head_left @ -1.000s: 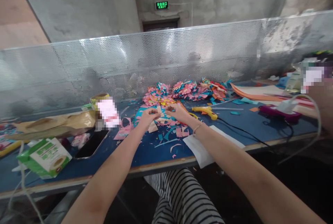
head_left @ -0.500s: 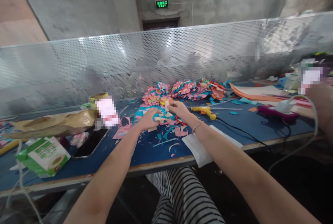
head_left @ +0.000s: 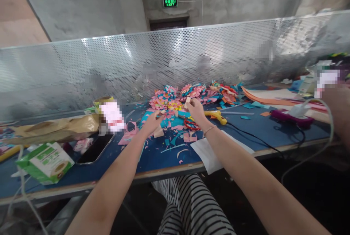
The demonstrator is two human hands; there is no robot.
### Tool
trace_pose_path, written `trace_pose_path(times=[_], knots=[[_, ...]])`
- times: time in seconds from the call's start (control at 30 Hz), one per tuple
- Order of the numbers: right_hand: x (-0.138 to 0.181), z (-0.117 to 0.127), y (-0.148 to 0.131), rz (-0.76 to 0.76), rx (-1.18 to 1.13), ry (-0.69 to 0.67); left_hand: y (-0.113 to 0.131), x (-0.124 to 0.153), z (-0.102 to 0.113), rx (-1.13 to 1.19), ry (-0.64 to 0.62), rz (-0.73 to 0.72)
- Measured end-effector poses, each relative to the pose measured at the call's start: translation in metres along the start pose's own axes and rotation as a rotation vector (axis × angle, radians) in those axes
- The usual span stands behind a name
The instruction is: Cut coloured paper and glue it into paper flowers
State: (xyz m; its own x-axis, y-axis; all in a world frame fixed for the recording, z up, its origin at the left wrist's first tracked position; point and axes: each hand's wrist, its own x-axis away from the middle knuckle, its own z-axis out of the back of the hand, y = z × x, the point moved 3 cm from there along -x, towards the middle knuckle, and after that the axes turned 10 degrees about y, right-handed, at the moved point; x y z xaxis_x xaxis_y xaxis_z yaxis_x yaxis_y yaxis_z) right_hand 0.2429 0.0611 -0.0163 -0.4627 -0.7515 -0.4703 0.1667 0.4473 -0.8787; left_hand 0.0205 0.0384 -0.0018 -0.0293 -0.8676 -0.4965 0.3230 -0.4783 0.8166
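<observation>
My right hand (head_left: 196,110) pinches a small cream paper piece (head_left: 187,102), raised in front of the paper flowers. Lower and to the left, my left hand (head_left: 153,122) is closed at the fingertips on a pale paper scrap (head_left: 163,112), whose shape is hard to make out. Between the hands lie blue paper (head_left: 171,122) and many pink and blue cuttings. Red-handled scissors (head_left: 191,124) rest just below my right hand. A yellow glue gun (head_left: 217,116) lies beside my right wrist. Pink, blue and yellow paper flowers (head_left: 165,98) stand behind both hands.
A phone (head_left: 95,150), a green-white box (head_left: 45,164) and brown wrapping (head_left: 54,129) lie left. White paper (head_left: 210,155) hangs over the front edge. Right are a purple power strip (head_left: 291,119), paper sheets (head_left: 268,94) and another person's blurred arm (head_left: 337,111). A perforated metal screen (head_left: 109,60) stands behind.
My hands have moved apart. The right rose to the right with its cream piece; the left drew back left. The scissors and blue paper between them now show more.
</observation>
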Motion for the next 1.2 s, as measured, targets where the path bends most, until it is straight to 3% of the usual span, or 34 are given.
trace_pose_path(times=[0.17,0.27,0.33,0.53,0.7,0.93,1.2], knots=[[0.001,0.001,-0.003,-0.099,-0.182,0.009,-0.001,-0.002,0.009,0.308,0.163,0.271],[0.011,-0.006,-0.007,-0.133,-0.205,-0.137,-0.004,-0.004,0.013,0.490,0.249,0.371],[0.019,-0.011,-0.010,-0.178,-0.252,-0.260,-0.009,-0.006,0.014,0.540,0.241,0.419],[0.036,-0.015,-0.019,-0.327,-0.418,-0.508,-0.018,-0.010,0.012,0.422,0.159,0.352],[0.044,-0.015,-0.023,-0.313,-0.488,-0.669,-0.012,-0.005,0.006,0.359,0.139,0.316],[0.043,-0.021,-0.018,-0.289,-0.534,-0.625,-0.002,0.002,0.001,0.426,0.118,0.381],[0.037,-0.026,-0.010,-0.242,-0.437,-0.504,0.006,0.005,-0.003,0.565,0.068,0.482]])
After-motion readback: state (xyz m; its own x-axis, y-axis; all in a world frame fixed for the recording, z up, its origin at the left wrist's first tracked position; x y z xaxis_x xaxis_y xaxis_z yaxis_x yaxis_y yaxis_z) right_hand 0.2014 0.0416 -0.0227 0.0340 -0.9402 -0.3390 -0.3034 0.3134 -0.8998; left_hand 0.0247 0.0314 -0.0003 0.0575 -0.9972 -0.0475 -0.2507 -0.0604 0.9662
